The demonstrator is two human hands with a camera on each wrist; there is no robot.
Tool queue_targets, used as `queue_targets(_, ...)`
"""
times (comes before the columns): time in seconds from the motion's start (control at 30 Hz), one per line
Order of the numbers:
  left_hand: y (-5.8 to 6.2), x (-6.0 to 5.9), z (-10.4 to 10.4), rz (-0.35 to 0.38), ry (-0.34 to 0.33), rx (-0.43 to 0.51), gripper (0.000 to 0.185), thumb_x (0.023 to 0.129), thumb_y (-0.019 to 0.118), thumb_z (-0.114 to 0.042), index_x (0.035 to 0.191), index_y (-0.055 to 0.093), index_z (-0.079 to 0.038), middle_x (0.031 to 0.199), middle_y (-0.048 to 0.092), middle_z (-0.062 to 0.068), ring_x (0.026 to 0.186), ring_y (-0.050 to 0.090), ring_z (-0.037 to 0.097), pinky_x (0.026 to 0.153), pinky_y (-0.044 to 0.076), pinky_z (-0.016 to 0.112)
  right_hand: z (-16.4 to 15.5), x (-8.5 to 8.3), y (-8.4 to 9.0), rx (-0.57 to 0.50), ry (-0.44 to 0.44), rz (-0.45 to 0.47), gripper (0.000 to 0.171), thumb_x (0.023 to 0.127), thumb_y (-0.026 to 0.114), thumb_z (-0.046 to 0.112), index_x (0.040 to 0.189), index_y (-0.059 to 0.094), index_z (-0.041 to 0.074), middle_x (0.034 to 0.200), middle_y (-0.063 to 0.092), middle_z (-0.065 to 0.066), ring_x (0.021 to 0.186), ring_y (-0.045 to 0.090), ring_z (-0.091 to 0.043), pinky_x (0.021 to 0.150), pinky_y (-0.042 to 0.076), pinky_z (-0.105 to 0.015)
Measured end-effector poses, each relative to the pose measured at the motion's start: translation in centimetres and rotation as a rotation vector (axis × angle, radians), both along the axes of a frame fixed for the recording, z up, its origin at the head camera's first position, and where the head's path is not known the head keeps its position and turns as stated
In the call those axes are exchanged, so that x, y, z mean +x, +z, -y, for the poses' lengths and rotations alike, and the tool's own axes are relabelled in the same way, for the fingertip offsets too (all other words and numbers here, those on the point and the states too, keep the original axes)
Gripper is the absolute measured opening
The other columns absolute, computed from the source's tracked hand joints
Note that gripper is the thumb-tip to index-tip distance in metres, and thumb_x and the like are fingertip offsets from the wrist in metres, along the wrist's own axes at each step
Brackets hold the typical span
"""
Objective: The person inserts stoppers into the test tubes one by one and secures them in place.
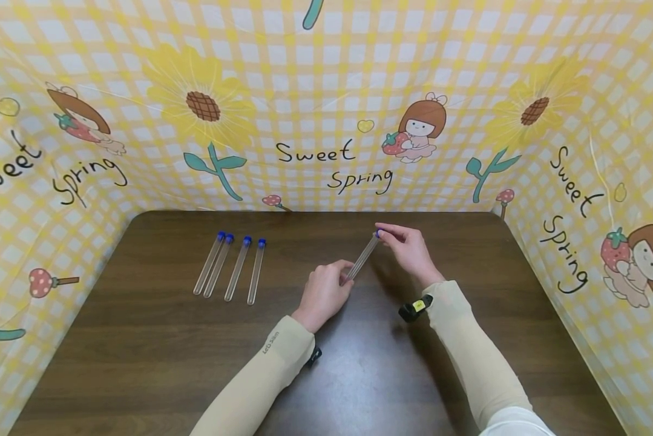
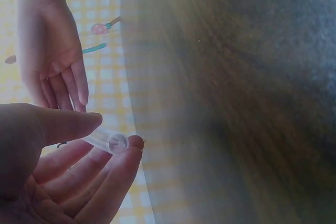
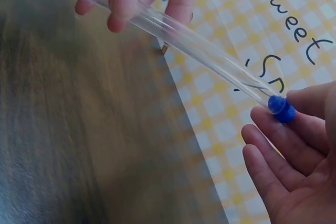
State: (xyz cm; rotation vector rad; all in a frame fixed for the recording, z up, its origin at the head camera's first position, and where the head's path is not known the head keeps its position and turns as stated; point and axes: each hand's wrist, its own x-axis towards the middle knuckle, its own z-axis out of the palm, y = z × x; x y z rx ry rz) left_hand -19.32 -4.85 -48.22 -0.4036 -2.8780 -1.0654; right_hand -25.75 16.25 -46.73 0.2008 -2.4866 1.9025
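A clear test tube (image 1: 363,257) slants up to the right above the table, with a blue cap (image 3: 282,109) on its upper end. My left hand (image 1: 325,290) grips its rounded lower part between thumb and fingers; the left wrist view shows the rounded tube end (image 2: 117,143) poking out at the fingertips. At the other end, my right hand (image 1: 411,253) pinches the blue cap between thumb and index finger, its other fingers loosely bent. The right wrist view shows the transparent tube (image 3: 197,56) spanning both hands, and nothing is visible inside it.
Several more blue-capped test tubes (image 1: 233,266) lie side by side on the brown wooden table (image 1: 157,363), left of my hands. Yellow checked cloth (image 1: 326,79) with printed flowers and figures hangs around the table's back and sides.
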Motion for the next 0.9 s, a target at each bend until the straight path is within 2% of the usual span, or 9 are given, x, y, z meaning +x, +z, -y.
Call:
queue_targets(0.1, 0.0, 0.0, -0.1, -0.001, -0.003, 0.002, 0.032, 0.09, 0.079, -0.01, 0.122, 0.072, -0.008, 0.085, 0.072, 0.001, 0.063, 0.06, 0.011, 0.06, 0.05, 0.03, 0.3, 0.1, -0.2, -0.002, -0.011, -0.001, 0.034, 0.1, 0.068, 0.021, 0.131, 0.069, 0.008, 0.117, 0.073, -0.01, 0.109, 0.068, -0.026, 0.098, 0.048, -0.051)
queue_targets(0.33, 0.1, -0.1, 0.0, -0.016, -0.005, 0.007, 0.031, 0.09, 0.079, -0.009, 0.12, 0.072, -0.007, 0.082, 0.071, 0.0, 0.064, 0.061, 0.011, 0.06, 0.05, 0.032, 1.1, 0.3, -0.8, 0.006, -0.033, -0.018, 0.039, 0.099, 0.071, 0.027, 0.134, 0.068, 0.011, 0.121, 0.072, -0.007, 0.111, 0.067, -0.022, 0.096, 0.051, -0.041)
queue_targets(0.63, 0.1, -0.2, -0.1, -0.017, -0.013, 0.006, 0.032, 0.09, 0.078, -0.008, 0.121, 0.072, -0.007, 0.082, 0.071, 0.0, 0.064, 0.062, 0.01, 0.06, 0.051, 0.032, 1.4, 0.4, -1.0, -0.023, -0.04, -0.027, 0.039, 0.098, 0.071, 0.022, 0.135, 0.067, 0.011, 0.119, 0.072, -0.012, 0.11, 0.067, -0.023, 0.098, 0.049, -0.043)
queue_targets(0.9, 0.1, -0.2, -0.2, -0.016, -0.01, 0.009, 0.032, 0.09, 0.078, -0.008, 0.121, 0.071, -0.007, 0.082, 0.071, 0.0, 0.063, 0.061, 0.01, 0.059, 0.051, 0.032, 1.6, 0.4, -1.0, -0.013, -0.034, -0.016, 0.042, 0.097, 0.072, 0.021, 0.137, 0.064, 0.011, 0.116, 0.073, -0.008, 0.106, 0.068, -0.025, 0.095, 0.051, -0.042)
